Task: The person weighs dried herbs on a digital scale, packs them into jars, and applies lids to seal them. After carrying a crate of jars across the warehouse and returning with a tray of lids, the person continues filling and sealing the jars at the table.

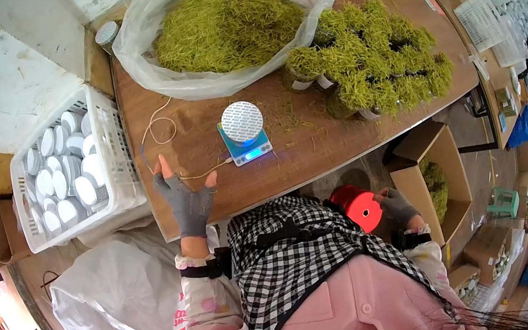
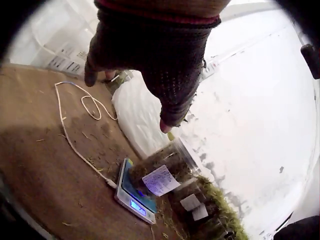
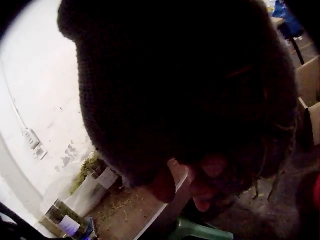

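My left hand (image 1: 189,203), in a grey fingerless glove, is held over the left part of the table with fingers straight and thumb spread, holding nothing. Ahead of it a clear jar (image 2: 165,170) of green dried stems, with a white label and a white patterned lid (image 1: 242,121), stands on a small blue digital scale (image 1: 252,156) with a lit display. A thin white cable (image 2: 70,140) runs from the scale. My right hand (image 1: 396,206), gloved alike, is low beyond the table's front edge beside a red round object (image 1: 360,208). Its fingers hang loosely bent.
A large plastic bag (image 1: 138,53) of green stems lies at the back. Several overfilled jars (image 1: 388,65) stand to its right. At left, a white crate (image 1: 118,159) holds lidded jars. An open cardboard box (image 1: 414,177) sits right of my right hand, below the table (image 1: 318,148).
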The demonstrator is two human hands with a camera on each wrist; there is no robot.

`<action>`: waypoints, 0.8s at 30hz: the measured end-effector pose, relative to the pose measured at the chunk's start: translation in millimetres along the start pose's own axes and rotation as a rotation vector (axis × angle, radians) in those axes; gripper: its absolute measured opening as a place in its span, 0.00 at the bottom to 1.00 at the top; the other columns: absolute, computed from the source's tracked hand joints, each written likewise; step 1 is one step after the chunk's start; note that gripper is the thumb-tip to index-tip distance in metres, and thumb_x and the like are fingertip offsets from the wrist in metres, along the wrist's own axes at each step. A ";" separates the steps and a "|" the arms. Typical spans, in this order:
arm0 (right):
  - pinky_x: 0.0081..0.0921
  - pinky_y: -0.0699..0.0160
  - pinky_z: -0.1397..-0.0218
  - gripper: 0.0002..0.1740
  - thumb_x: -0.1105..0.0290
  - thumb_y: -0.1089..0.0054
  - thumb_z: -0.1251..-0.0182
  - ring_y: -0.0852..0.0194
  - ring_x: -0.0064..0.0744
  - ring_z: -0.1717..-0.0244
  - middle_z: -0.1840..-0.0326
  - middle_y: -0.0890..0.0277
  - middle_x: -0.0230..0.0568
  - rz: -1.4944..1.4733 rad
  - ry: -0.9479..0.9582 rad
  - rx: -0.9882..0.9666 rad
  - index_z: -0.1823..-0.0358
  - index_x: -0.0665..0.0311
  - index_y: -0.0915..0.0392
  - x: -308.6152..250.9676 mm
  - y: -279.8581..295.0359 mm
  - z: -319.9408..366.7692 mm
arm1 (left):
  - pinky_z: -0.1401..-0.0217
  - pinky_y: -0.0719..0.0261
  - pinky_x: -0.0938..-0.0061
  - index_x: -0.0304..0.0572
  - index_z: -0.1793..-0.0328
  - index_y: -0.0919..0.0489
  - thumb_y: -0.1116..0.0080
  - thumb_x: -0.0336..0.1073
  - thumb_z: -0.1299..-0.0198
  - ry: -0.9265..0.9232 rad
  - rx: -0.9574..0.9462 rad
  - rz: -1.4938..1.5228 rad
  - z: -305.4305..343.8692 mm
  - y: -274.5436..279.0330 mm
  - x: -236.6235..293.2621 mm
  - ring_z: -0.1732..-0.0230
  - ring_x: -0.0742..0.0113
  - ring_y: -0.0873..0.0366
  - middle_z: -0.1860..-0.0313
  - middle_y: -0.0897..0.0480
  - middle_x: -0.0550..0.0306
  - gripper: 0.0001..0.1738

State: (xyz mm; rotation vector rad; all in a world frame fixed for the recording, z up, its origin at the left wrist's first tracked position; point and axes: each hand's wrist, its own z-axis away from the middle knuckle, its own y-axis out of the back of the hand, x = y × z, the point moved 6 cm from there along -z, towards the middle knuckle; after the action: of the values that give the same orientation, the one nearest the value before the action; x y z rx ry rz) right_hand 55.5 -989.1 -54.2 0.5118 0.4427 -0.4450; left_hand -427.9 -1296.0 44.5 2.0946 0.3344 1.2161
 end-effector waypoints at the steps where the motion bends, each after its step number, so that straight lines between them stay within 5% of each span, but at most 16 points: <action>1: 0.28 0.26 0.65 0.15 0.58 0.37 0.29 0.27 0.24 0.68 0.68 0.24 0.31 0.010 0.010 0.018 0.53 0.63 0.20 -0.2 -2.1 5.8 | 0.26 0.39 0.50 0.38 0.16 0.51 0.19 0.48 0.55 -0.013 -0.012 0.010 -2.3 -0.5 1.5 0.29 0.35 0.40 0.28 0.41 0.31 0.66; 6: 0.27 0.27 0.64 0.16 0.57 0.37 0.30 0.29 0.23 0.68 0.69 0.24 0.30 0.042 0.044 0.060 0.55 0.64 0.19 9.4 -10.2 13.6 | 0.26 0.38 0.51 0.38 0.16 0.50 0.18 0.50 0.54 -0.082 -0.067 0.062 -22.8 -13.8 15.2 0.29 0.36 0.39 0.29 0.39 0.32 0.66; 11: 0.27 0.27 0.62 0.17 0.56 0.39 0.29 0.28 0.23 0.66 0.69 0.24 0.31 0.049 0.082 0.088 0.58 0.66 0.19 9.1 -26.8 25.5 | 0.24 0.38 0.50 0.41 0.17 0.45 0.24 0.62 0.52 -0.325 -0.234 0.073 -48.2 -51.0 53.3 0.25 0.35 0.41 0.24 0.43 0.31 0.63; 15: 0.27 0.25 0.58 0.18 0.55 0.39 0.29 0.25 0.25 0.64 0.67 0.22 0.34 0.080 0.038 0.105 0.57 0.66 0.19 20.1 -43.4 38.9 | 0.27 0.34 0.44 0.53 0.18 0.40 0.24 0.55 0.51 -0.400 -0.390 0.094 -61.2 -83.5 75.0 0.27 0.28 0.39 0.23 0.42 0.30 0.56; 20: 0.29 0.22 0.52 0.19 0.57 0.37 0.30 0.21 0.31 0.60 0.62 0.19 0.42 -0.052 -0.069 0.164 0.52 0.68 0.21 59.0 -73.9 74.5 | 0.33 0.24 0.51 0.44 0.23 0.33 0.25 0.49 0.46 -0.424 -0.539 0.113 -69.4 -107.6 74.3 0.32 0.39 0.27 0.27 0.33 0.36 0.47; 23: 0.30 0.22 0.51 0.18 0.59 0.38 0.30 0.20 0.31 0.59 0.60 0.19 0.42 -0.052 -0.023 0.233 0.51 0.67 0.21 76.4 -88.0 97.7 | 0.39 0.16 0.61 0.39 0.27 0.29 0.36 0.47 0.32 0.498 -0.744 1.097 -60.6 -121.4 63.0 0.40 0.53 0.19 0.36 0.20 0.51 0.32; 24: 0.30 0.22 0.51 0.18 0.59 0.38 0.30 0.20 0.31 0.59 0.60 0.19 0.42 -0.083 -0.039 0.240 0.51 0.67 0.21 70.5 -93.8 108.7 | 0.39 0.16 0.61 0.39 0.27 0.29 0.36 0.47 0.32 0.491 -0.778 1.081 -57.9 -115.0 76.0 0.40 0.53 0.19 0.36 0.20 0.51 0.32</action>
State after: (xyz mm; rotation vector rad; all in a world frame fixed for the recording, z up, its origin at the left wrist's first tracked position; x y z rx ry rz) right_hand 96.8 -1142.9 -38.8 0.7170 0.3761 -0.5908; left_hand -423.5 -1146.7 37.2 1.1960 -1.0488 2.0086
